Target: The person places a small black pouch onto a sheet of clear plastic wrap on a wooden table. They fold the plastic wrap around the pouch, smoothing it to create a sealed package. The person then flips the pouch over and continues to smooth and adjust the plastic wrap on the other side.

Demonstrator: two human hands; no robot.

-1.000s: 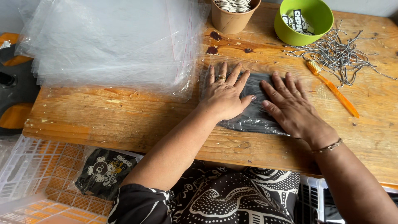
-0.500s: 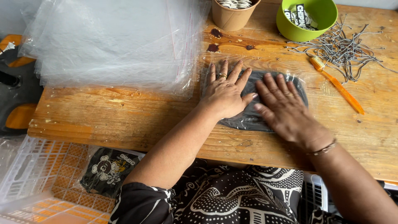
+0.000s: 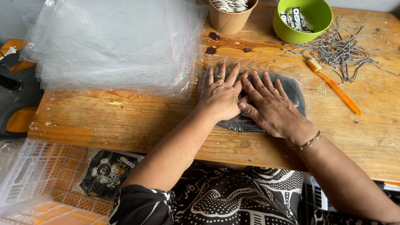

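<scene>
A dark folded item in a clear plastic bag (image 3: 293,89) lies flat on the wooden table (image 3: 125,121). My left hand (image 3: 223,93) presses on its left part, fingers spread, a ring on one finger. My right hand (image 3: 268,106) lies flat beside it on the middle of the bag, thumb touching the left hand, a bracelet at the wrist. Both palms cover much of the bag.
A stack of clear plastic bags (image 3: 112,46) fills the table's left. A brown paper cup (image 3: 231,14), a green bowl (image 3: 302,18), a heap of speckled cords (image 3: 341,52) and an orange-handled tool (image 3: 335,85) lie beyond. A white crate (image 3: 37,175) holds a bagged dark item (image 3: 108,173).
My right hand has slid left across the bag until it touches my left hand. The left hand has stayed in place.
</scene>
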